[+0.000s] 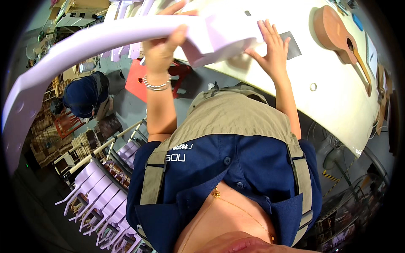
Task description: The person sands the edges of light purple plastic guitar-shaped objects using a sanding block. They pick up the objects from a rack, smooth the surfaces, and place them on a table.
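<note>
A long lilac guitar neck [114,33] stretches across the upper left, bent in the picture by the lens. Its headstock end, with round dimples, reaches the left rim, and its broad, angular end [230,36] lies over the white table. My left hand [162,48], a bracelet at its wrist, is closed round the neck near the broad end, thumb on the near side. Against that end's right edge, my right hand [272,52] rests with fingers spread, touching but not wrapped round it. A dark grey sheet [293,45] lies on the table beside the right fingers.
On the white table [291,90] lie a small brown guitar [333,33] and a tape ring [313,87]. A red stool [136,80] stands left of me. A co-worker [86,96] bends farther left. Several lilac pieces [95,185] hang on a rack lower left.
</note>
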The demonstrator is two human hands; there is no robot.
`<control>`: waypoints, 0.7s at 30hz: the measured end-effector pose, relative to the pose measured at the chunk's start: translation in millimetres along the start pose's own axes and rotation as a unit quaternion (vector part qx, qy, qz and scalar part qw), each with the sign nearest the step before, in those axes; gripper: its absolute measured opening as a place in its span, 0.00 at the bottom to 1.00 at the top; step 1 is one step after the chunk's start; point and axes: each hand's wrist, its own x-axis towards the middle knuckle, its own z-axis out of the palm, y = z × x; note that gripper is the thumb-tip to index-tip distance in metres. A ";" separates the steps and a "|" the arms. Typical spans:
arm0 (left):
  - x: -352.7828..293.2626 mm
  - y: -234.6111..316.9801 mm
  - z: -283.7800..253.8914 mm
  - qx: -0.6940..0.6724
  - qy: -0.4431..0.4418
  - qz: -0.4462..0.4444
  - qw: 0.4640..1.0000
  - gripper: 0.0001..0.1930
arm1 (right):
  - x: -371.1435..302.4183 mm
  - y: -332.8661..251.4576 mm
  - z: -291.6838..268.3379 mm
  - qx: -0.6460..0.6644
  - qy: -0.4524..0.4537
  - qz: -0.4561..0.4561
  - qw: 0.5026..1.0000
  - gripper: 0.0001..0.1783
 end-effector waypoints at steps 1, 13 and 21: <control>-3.9 -2.7 -9.1 -0.035 0.056 -0.003 0.998 0.20 | -0.9 9.4 6.1 0.025 0.008 0.035 0.999 0.47; -92.7 -62.6 -98.0 -0.222 0.397 -0.247 0.856 0.29 | -41.3 -4.3 43.9 0.599 -0.107 0.267 0.747 0.46; -100.6 -53.0 -96.4 -0.231 0.395 -0.259 0.851 0.28 | -34.0 -10.4 24.7 0.603 -0.126 0.290 0.732 0.43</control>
